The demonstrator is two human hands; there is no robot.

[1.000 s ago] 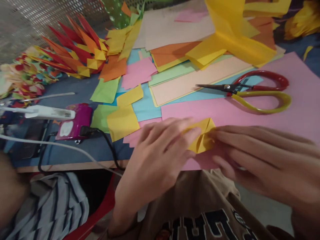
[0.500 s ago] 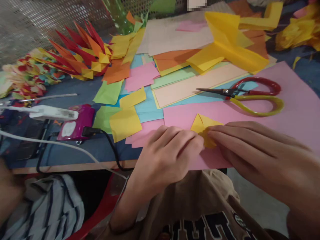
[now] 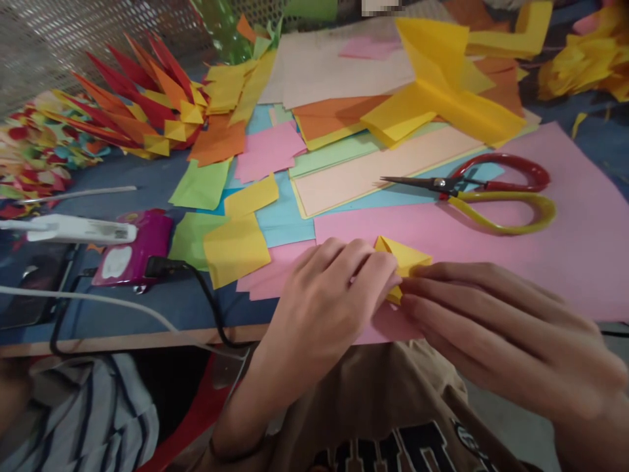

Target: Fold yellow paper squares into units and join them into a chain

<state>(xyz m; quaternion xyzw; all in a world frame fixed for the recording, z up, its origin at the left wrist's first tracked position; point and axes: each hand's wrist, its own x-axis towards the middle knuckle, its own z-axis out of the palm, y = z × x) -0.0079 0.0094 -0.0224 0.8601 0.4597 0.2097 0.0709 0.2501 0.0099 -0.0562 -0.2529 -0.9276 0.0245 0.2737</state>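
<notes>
Pinching folded yellow paper (image 3: 405, 257) with curled left hand (image 3: 329, 295); touching it with extended right hand (image 3: 496, 314), too hidden to tell if gripping. Holding it over pink sheet (image 3: 582, 226), near scissors (image 3: 442, 184).

Blue tabletop (image 3: 152, 183), pink sheet (image 3: 580, 255) on it, purple box (image 3: 153, 244)
</notes>
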